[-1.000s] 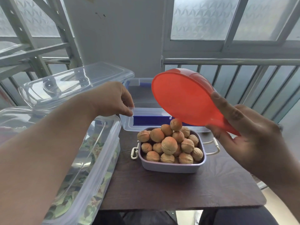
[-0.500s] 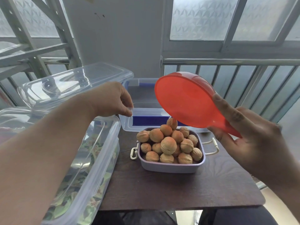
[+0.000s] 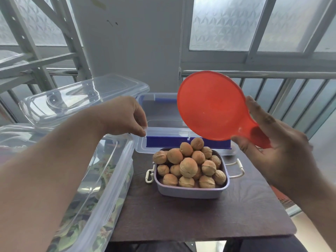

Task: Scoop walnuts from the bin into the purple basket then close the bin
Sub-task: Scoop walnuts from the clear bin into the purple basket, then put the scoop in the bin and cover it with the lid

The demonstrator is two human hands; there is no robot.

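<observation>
Holding the scoop above a full basket

Your right hand (image 3: 278, 153) gripped the handle of the round, translucent red plastic scoop (image 3: 211, 108), thumb and fingers curled round it, its bowl tilted above the far right corner of the small rectangular purple plastic basket (image 3: 190, 192). That basket sat on the dark brown table (image 3: 200, 219), heaped with tan, round walnuts (image 3: 188, 167), white loop handles at both ends. Just behind it stood the clear plastic bin with blue latches (image 3: 160, 117), uncovered. Your left hand (image 3: 125, 115) pinched that bin's near left rim between thumb and curled fingers. Left of the basket lay two large clear plastic storage boxes (image 3: 101, 182) with lids.
</observation>
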